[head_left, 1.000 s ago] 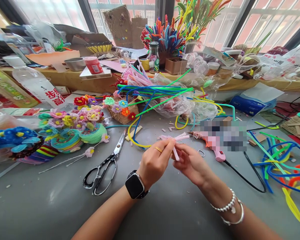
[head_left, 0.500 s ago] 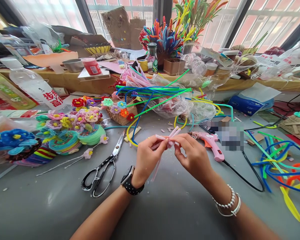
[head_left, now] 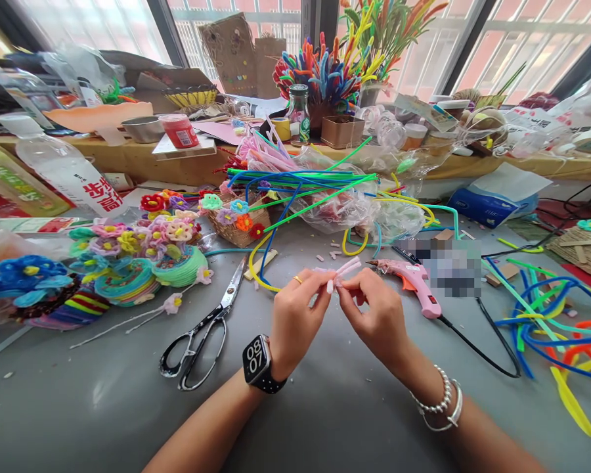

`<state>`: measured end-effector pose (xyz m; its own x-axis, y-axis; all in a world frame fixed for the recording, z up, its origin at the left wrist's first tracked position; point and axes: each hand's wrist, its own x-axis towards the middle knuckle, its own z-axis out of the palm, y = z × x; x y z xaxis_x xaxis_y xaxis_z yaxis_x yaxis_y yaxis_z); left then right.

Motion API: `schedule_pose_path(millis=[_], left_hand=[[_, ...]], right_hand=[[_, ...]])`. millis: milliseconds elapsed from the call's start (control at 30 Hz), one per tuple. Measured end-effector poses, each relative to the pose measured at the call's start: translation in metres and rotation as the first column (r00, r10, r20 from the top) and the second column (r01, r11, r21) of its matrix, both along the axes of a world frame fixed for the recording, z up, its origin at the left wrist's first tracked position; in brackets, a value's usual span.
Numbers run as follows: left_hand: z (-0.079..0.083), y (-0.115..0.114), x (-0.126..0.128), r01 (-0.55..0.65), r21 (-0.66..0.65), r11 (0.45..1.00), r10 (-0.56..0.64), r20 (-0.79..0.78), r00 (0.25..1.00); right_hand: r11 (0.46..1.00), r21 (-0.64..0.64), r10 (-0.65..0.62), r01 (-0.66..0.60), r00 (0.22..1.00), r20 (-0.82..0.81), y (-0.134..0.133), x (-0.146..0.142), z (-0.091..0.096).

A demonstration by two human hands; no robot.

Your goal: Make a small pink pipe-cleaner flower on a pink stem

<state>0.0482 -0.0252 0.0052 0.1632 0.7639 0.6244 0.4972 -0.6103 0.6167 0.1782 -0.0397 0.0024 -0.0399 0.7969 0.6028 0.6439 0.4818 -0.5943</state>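
Both my hands are raised over the grey table (head_left: pixel 103 414) and pinch a pale pink pipe cleaner (head_left: pixel 342 270) folded into short loops. My left hand (head_left: pixel 298 315), with a ring and a black watch at the wrist, grips the left part of it. My right hand (head_left: pixel 374 315), with silver bracelets at the wrist, pinches the right part between thumb and fingers. The pink ends stick up and to the right above my fingertips.
Black-handled scissors (head_left: pixel 201 335) lie to the left. A pink glue gun (head_left: pixel 414 282) with a black cord lies to the right. Finished pipe-cleaner flowers (head_left: pixel 142 253) sit at left, loose coloured pipe cleaners (head_left: pixel 305 184) behind and at far right (head_left: pixel 551 322).
My hands turned the pink pipe cleaner: the long end hanging below my fingers half a second ago is gone from view, and my left wrist rotated so the watch face shows.
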Motion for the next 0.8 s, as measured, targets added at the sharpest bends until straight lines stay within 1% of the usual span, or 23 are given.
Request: schedule_pose_path(millis=[33, 67, 100, 133, 167, 200, 233, 267, 300, 367, 433, 500, 533, 567, 633, 667, 733, 800], left_hand=[[-0.001, -0.001, 0.0, -0.005, 0.063, 0.998, 0.007, -0.034, 0.999], [-0.002, -0.002, 0.0, -0.003, 0.122, 0.993, 0.011, -0.066, 0.998], [-0.002, -0.002, 0.0, 0.003, 0.174, 0.985, 0.013, -0.093, 0.996], [-0.003, -0.003, 0.001, 0.013, 0.214, 0.977, 0.012, -0.114, 0.993], [-0.003, -0.003, 0.001, 0.024, 0.239, 0.971, 0.006, -0.125, 0.992], [-0.003, -0.003, 0.001, 0.03, 0.243, 0.97, -0.001, -0.12, 0.993], [-0.003, -0.003, 0.001, 0.032, 0.225, 0.974, -0.01, -0.099, 0.995], [-0.002, -0.002, 0.001, 0.028, 0.182, 0.983, -0.017, -0.064, 0.998], [-0.001, -0.001, 0.0, 0.024, 0.119, 0.993, -0.021, -0.021, 1.0], [0.002, 0.0, 0.0, 0.032, -0.046, 0.998, -0.028, 0.082, 0.996], [0.005, 0.001, -0.001, 0.077, -0.208, 0.975, -0.036, 0.194, 0.98], [0.007, 0.002, -0.001, 0.148, -0.328, 0.933, -0.04, 0.314, 0.948], [0.008, 0.003, -0.001, 0.189, -0.375, 0.907, -0.04, 0.37, 0.928], [0.008, 0.003, -0.001, 0.229, -0.414, 0.881, -0.039, 0.42, 0.907], [0.008, 0.004, -0.001, 0.302, -0.477, 0.825, -0.031, 0.495, 0.868], [0.008, 0.005, -0.001, 0.33, -0.501, 0.8, -0.024, 0.523, 0.852], [0.007, 0.006, -0.001, 0.373, -0.532, 0.76, -0.007, 0.567, 0.824], [0.007, 0.007, -0.001, 0.409, -0.546, 0.731, 0.006, 0.604, 0.797]], right_hand=[[0.988, -0.147, 0.017, -0.043, 0.984, -0.175, 0.0, -0.002, 0.001], [0.949, -0.292, 0.009, -0.119, 0.935, -0.354, 0.0, -0.003, 0.002], [0.886, -0.402, -0.016, -0.229, 0.853, -0.521, 0.0, -0.003, 0.003], [0.803, -0.476, -0.058, -0.358, 0.748, -0.661, 0.001, -0.003, 0.004], [0.707, -0.51, -0.105, -0.489, 0.641, -0.76, 0.003, -0.002, 0.004], [0.611, -0.51, -0.141, -0.606, 0.551, -0.822, 0.005, -0.001, 0.005], [0.542, -0.494, -0.16, -0.68, 0.493, -0.855, 0.006, 0.001, 0.006], [0.503, -0.478, -0.161, -0.72, 0.465, -0.871, 0.008, 0.003, 0.007], [0.515, -0.471, -0.143, -0.716, 0.47, -0.871, 0.009, 0.005, 0.008], [0.567, -0.468, -0.097, -0.678, 0.51, -0.855, 0.011, 0.008, 0.01], [0.607, -0.465, -0.079, -0.645, 0.534, -0.842, 0.011, 0.01, 0.011], [0.619, -0.459, -0.082, -0.638, 0.528, -0.845, 0.012, 0.012, 0.01], [0.605, -0.457, -0.079, -0.652, 0.522, -0.849, 0.013, 0.013, 0.009], [0.579, -0.456, -0.076, -0.676, 0.512, -0.856, 0.014, 0.014, 0.008], [0.508, -0.449, -0.084, -0.735, 0.477, -0.875, 0.016, 0.015, 0.005], [0.483, -0.44, -0.102, -0.757, 0.451, -0.887, 0.016, 0.015, 0.003], [0.461, -0.417, -0.14, -0.783, 0.4, -0.906, 0.017, 0.015, 0.001], [0.461, -0.404, -0.153, -0.79, 0.377, -0.913, 0.017, 0.015, 0.0]])
